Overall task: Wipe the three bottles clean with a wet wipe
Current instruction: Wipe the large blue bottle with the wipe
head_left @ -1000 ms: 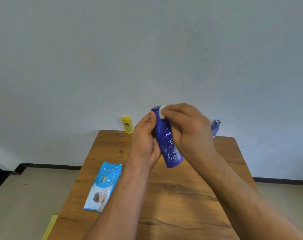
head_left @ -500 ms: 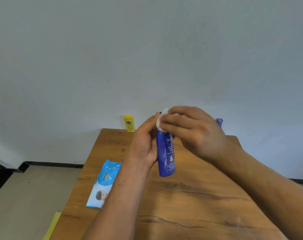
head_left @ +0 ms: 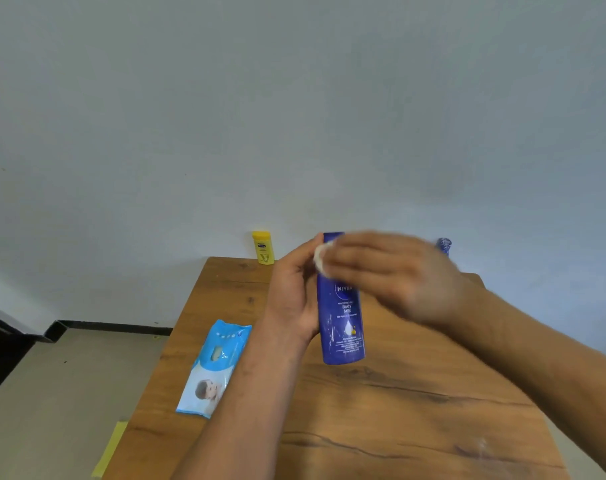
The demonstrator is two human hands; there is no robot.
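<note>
The left hand [head_left: 294,292] grips the blue bottle [head_left: 343,327] upright above the table [head_left: 398,410]. The right hand [head_left: 391,275], blurred, pinches a white wipe [head_left: 320,259] against the bottle's top. A yellow bottle [head_left: 263,247] and a small bottle [head_left: 444,244] stand at the far edge, and a pack [head_left: 213,368] lies on the left.

So we've got a wooden table [head_left: 398,427] with dark grain streaks, and behind it a plain pale grey-blue wall [head_left: 294,116]. Left of the table we see beige floor [head_left: 52,393], a black baseboard [head_left: 114,325] along the wall's foot, and a yellow strip [head_left: 111,448] by the table's near corner.
</note>
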